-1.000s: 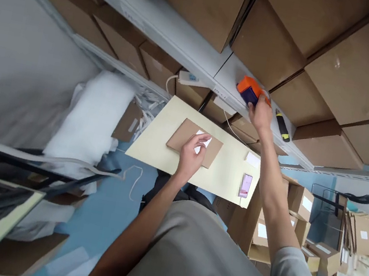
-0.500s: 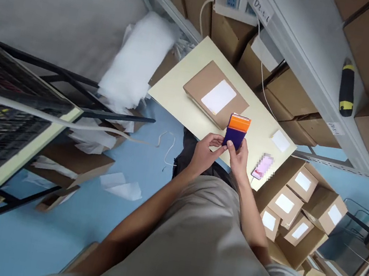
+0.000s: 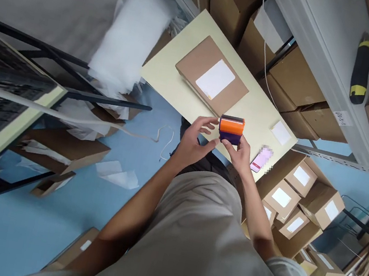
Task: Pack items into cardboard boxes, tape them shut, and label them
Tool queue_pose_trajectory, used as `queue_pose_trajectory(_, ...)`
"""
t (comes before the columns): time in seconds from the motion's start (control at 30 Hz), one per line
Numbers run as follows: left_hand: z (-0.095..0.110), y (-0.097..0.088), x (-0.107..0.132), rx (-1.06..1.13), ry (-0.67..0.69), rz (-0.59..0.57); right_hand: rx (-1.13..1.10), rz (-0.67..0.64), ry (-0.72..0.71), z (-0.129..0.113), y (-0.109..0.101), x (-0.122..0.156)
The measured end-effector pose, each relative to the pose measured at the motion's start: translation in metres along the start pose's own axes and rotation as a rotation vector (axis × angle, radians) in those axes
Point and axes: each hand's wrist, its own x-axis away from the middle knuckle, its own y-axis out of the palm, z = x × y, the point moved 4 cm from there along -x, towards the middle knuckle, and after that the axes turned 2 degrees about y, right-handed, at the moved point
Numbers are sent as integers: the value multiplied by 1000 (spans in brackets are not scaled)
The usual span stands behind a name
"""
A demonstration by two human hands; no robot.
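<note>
My right hand (image 3: 240,155) grips an orange and dark purple hand-held device (image 3: 230,129) from below, over the near edge of a small cream table (image 3: 179,87). My left hand (image 3: 194,139) is beside the device on its left, with thumb and fingers curled toward it and touching its side. A flat brown cardboard parcel (image 3: 194,61) with a white label (image 3: 215,79) lies on the table just beyond the device.
A phone (image 3: 261,158) and a loose white label (image 3: 281,132) lie on the table's right end. A black and yellow tool (image 3: 361,69) rests on the grey shelf above. Labelled boxes (image 3: 296,203) are stacked at right, white padding (image 3: 128,42) at left.
My right hand took the orange device off the shelf and brought it down in front of me. My left hand left the parcel's label and came to the device, which has since tilted.
</note>
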Motion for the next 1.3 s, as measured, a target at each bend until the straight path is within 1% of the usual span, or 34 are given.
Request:
queue_pose_trajectory(0.07,10,-12,-8,7,49,32,78,-24,-21,-3,-5,2)
queue_pose_trajectory(0.13,22,-24,-20,-38,90,30,169,-52,-60,-4,-10,5)
queue_pose_trajectory(0.23,40,-33,-37,-127,138,-27,319,-66,-141,-5,-17,7)
queue_pose_trajectory(0.33,53,-36,-48,-158,163,-107,445,-67,-222,-8,-23,7)
queue_pose_trajectory(0.47,59,-37,-50,-164,192,-170,534,-111,-310,-13,-27,8)
queue_pose_trajectory(0.6,53,-37,-45,-193,215,-154,587,-136,-359,-12,-29,9)
queue_pose_trajectory(0.7,39,-38,-39,-207,220,-114,620,-160,-369,-6,-27,10)
queue_pose_trajectory(0.8,17,-36,-30,-205,218,-72,672,-192,-322,5,-24,12)
queue_pose_trajectory(0.93,-22,-24,-11,-163,169,-59,755,-367,-216,22,-20,21)
queue_pose_trajectory(0.97,-31,-20,-5,-140,150,-64,772,-409,-194,26,-21,25)
queue_pose_trajectory(1.03,-49,-17,6,-92,96,-59,805,-450,-156,35,-28,32)
queue_pose_trajectory(1.1,-68,-23,13,-50,28,14,851,-454,-111,44,-40,39)
queue_pose_trajectory(1.2,-97,-51,13,-22,-55,230,966,-436,-16,61,-66,49)
queue_pose_trajectory(1.23,-106,-60,10,-19,-66,273,1010,-429,10,66,-74,51)
queue_pose_trajectory(1.3,-122,-71,2,-5,-77,279,1080,-400,44,77,-84,52)
